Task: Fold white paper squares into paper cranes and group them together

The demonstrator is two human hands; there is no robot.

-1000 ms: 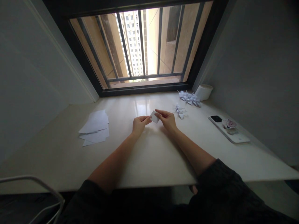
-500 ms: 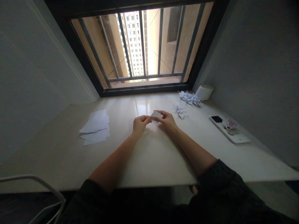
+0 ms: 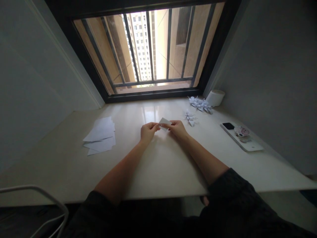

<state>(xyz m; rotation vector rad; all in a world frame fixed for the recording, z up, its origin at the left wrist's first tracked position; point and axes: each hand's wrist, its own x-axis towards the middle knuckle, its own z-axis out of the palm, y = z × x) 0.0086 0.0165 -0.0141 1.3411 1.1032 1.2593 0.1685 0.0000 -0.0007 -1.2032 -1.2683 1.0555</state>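
Note:
A small folded piece of white paper (image 3: 164, 121) is held just above the middle of a pale table (image 3: 160, 165). My left hand (image 3: 148, 131) pinches its left edge with thumb and forefinger. My right hand (image 3: 177, 128) pinches its right edge, fingers curled over it. Both hands sit close together, wrists low over the tabletop.
A loose stack of white sheets (image 3: 101, 135) lies at the left. One folded paper figure (image 3: 190, 117) sits right of my hands, several more (image 3: 200, 104) beside a white roll (image 3: 215, 97). A phone (image 3: 240, 135) lies at the right. A barred window (image 3: 151, 49) faces me. A white chair frame (image 3: 37, 198) is at bottom left.
The paper has tilted from upright to flatter between my fingers, and my right fingers have curled down over its right edge. Both hands stay in the same place.

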